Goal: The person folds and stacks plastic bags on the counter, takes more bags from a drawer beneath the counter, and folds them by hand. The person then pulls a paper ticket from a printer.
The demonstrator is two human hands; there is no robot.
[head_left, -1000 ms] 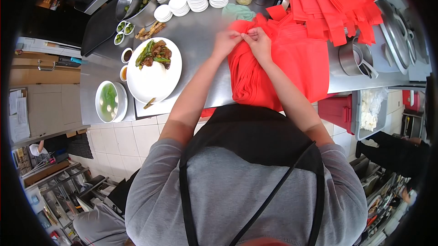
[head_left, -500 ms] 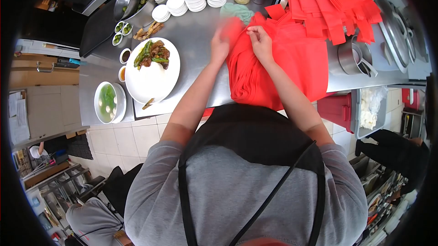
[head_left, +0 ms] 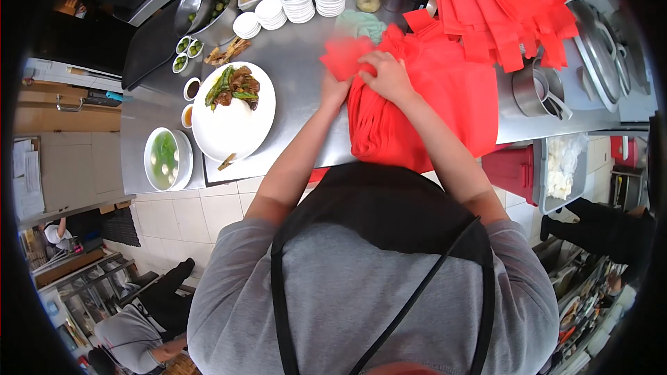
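Observation:
A thick bundle of red fabric bags (head_left: 451, 104) lies folded on the counter's front edge, right before my apron. My left hand (head_left: 335, 88) is at the bundle's left side, its fingers mostly covered by a raised, slightly blurred red flap that looks like a bag handle; it grips this flap. Bent over the same edge, my right hand (head_left: 386, 76) pinches the red fabric between thumb and fingers. Behind the bundle, a pale green cloth (head_left: 361, 25) lies crumpled. More red bags (head_left: 497, 0), with handle ends hanging loose, are heaped at the back right.
To the left stand a white plate (head_left: 260, 128) of meat, greens and rice, a bowl of green soup (head_left: 165, 159) and small sauce dishes. Stacked white saucers (head_left: 297, 1) line the back. Metal pots (head_left: 531, 90) and lids are at right. Co-workers are at both lower sides.
The red flap at my left hand has swung left and lower. My right hand has shifted slightly left and down along the bundle. The co-worker at lower left has changed posture.

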